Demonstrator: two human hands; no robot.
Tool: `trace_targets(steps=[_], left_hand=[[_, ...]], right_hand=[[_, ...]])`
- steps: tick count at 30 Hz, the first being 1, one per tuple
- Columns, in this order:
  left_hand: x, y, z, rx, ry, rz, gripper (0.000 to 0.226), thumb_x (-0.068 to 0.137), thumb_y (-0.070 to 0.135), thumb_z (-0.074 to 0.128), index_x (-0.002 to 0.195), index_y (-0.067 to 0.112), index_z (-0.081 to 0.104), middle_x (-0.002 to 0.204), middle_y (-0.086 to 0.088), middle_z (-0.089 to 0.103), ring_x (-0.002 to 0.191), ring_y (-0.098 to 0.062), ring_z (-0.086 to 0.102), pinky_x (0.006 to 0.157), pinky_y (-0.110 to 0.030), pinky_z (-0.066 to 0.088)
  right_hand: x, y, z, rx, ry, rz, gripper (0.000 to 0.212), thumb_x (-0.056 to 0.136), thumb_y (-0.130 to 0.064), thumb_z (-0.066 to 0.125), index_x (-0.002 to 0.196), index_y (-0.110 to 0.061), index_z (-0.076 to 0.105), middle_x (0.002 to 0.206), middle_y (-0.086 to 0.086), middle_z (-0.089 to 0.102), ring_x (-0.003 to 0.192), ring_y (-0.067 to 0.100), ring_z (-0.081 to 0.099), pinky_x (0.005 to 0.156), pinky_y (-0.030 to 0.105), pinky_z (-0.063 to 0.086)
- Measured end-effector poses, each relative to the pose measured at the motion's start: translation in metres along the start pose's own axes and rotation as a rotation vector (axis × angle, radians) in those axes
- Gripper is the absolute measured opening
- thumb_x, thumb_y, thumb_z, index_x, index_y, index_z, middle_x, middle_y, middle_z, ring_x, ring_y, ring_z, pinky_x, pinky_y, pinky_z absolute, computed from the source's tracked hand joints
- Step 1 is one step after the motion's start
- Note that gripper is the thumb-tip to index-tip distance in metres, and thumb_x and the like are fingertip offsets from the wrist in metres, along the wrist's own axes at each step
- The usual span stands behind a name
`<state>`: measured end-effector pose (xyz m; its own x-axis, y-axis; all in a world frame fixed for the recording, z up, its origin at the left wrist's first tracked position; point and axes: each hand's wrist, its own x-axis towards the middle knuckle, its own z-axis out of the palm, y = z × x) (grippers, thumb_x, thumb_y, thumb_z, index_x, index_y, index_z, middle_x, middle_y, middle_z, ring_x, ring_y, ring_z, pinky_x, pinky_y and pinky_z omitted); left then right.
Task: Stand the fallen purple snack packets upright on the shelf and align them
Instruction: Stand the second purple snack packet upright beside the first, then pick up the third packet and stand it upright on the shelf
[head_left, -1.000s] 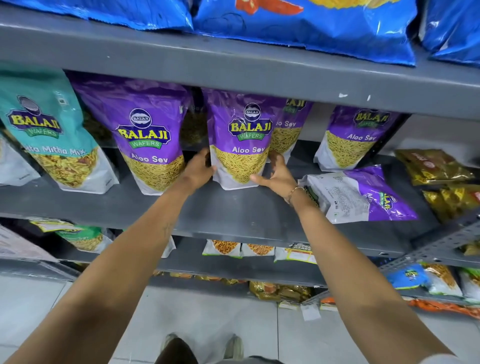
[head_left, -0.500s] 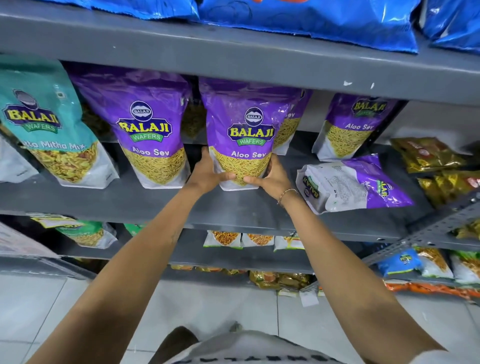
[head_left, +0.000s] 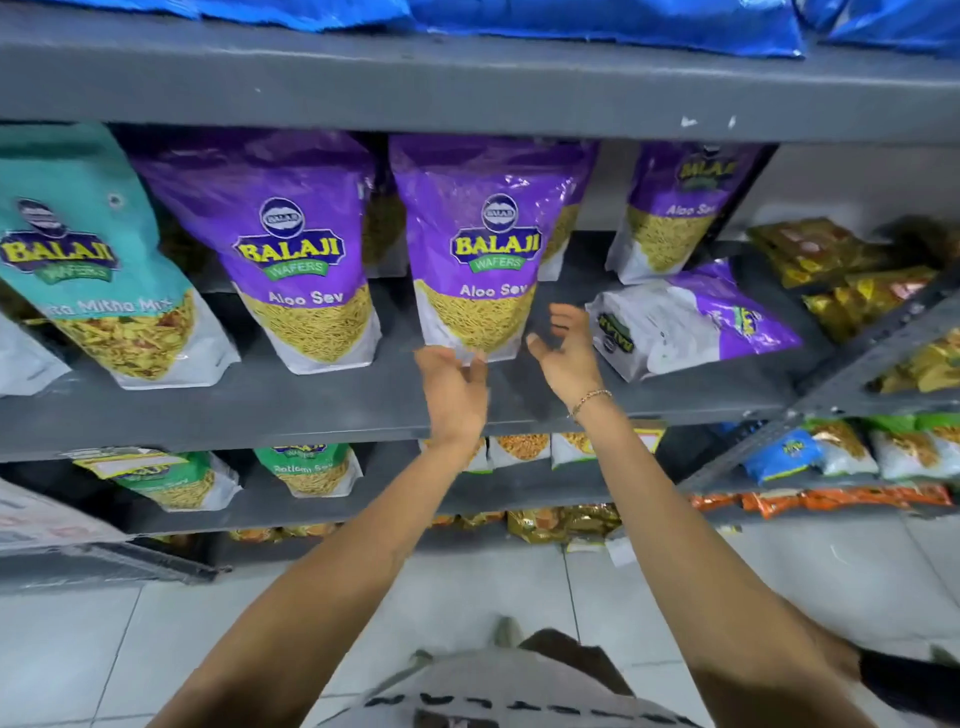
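Observation:
On the grey shelf (head_left: 322, 410) two purple Aloo Sev packets stand upright at the front: one at the left (head_left: 291, 249), one in the middle (head_left: 483, 244). A third upright purple packet (head_left: 675, 208) stands further back on the right. In front of it a fallen purple packet (head_left: 696, 317) lies on its side, white back showing. My left hand (head_left: 454, 389) hovers just below the middle packet's base, fingers apart, holding nothing. My right hand (head_left: 563, 348) is open between the middle packet and the fallen one, touching neither.
A teal mix packet (head_left: 98, 260) stands at the shelf's left. Gold packets (head_left: 841, 270) pile up on the right by a slanted metal rack (head_left: 872, 353). Blue bags (head_left: 623, 21) lie on the shelf above. Lower shelves hold more packets; tiled floor below.
Both hands have let go of the middle purple packet and drawn back from it. The packet now stands upright on its own. The right hand has shifted toward the right.

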<state>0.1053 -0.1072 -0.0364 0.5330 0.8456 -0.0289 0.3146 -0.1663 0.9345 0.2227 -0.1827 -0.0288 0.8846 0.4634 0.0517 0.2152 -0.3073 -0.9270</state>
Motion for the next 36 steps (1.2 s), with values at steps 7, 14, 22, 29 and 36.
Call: trace_targets(steps=[7, 14, 22, 29, 36], left_hand=[[-0.010, 0.084, 0.077, -0.007, -0.271, 0.295, 0.022, 0.095, 0.024, 0.052, 0.093, 0.002, 0.057, 0.082, -0.007, 0.063, 0.077, -0.020, 0.055, 0.073, -0.031, 0.039], [0.045, 0.125, 0.144, 0.157, -0.245, 0.396, 0.037, 0.089, 0.024, 0.055, 0.109, -0.007, 0.054, 0.106, -0.027, 0.060, 0.099, -0.037, 0.058, 0.089, -0.038, 0.043], [0.071, 0.137, 0.187, 0.660, -0.604, 0.086, 0.065, 0.098, 0.051, 0.023, 0.109, -0.001, 0.058, 0.127, -0.025, 0.056, 0.122, -0.037, 0.050, 0.100, -0.037, 0.037], [0.077, 0.134, 0.186, 0.796, -0.689, 0.089, 0.062, 0.093, 0.062, 0.019, 0.076, 0.012, 0.051, 0.077, -0.009, 0.054, 0.091, -0.025, 0.053, 0.088, -0.033, 0.039], [0.059, 0.113, 0.172, 0.545, -0.701, 0.314, 0.041, 0.089, 0.053, 0.050, 0.105, 0.016, 0.054, 0.093, 0.006, 0.056, 0.095, -0.015, 0.053, 0.078, -0.027, 0.039]], right_hand=[[-0.016, -0.005, -0.080, 0.146, 0.589, -0.076, 0.011, 0.086, -0.001, 0.053, 0.092, -0.005, 0.060, 0.088, 0.001, 0.062, 0.074, -0.001, 0.057, 0.067, 0.008, 0.044], [0.029, 0.043, -0.142, 0.748, 0.610, 0.575, 0.015, 0.075, -0.013, 0.067, 0.072, -0.012, 0.052, 0.084, 0.009, 0.058, 0.058, 0.009, 0.049, 0.047, 0.021, 0.039], [0.047, 0.057, -0.147, 0.912, 0.076, 0.818, 0.023, 0.086, -0.041, 0.059, 0.099, -0.022, 0.060, 0.087, -0.002, 0.064, 0.073, 0.014, 0.062, 0.045, 0.021, 0.054], [0.051, 0.059, -0.159, 0.938, 0.066, 0.812, 0.024, 0.091, -0.019, 0.058, 0.114, -0.011, 0.055, 0.092, 0.004, 0.064, 0.071, 0.016, 0.059, 0.066, 0.032, 0.054], [0.023, 0.069, -0.150, 0.745, 0.359, 0.671, 0.042, 0.089, -0.007, 0.057, 0.126, -0.002, 0.039, 0.128, 0.013, 0.055, 0.112, 0.026, 0.058, 0.093, 0.040, 0.051]])
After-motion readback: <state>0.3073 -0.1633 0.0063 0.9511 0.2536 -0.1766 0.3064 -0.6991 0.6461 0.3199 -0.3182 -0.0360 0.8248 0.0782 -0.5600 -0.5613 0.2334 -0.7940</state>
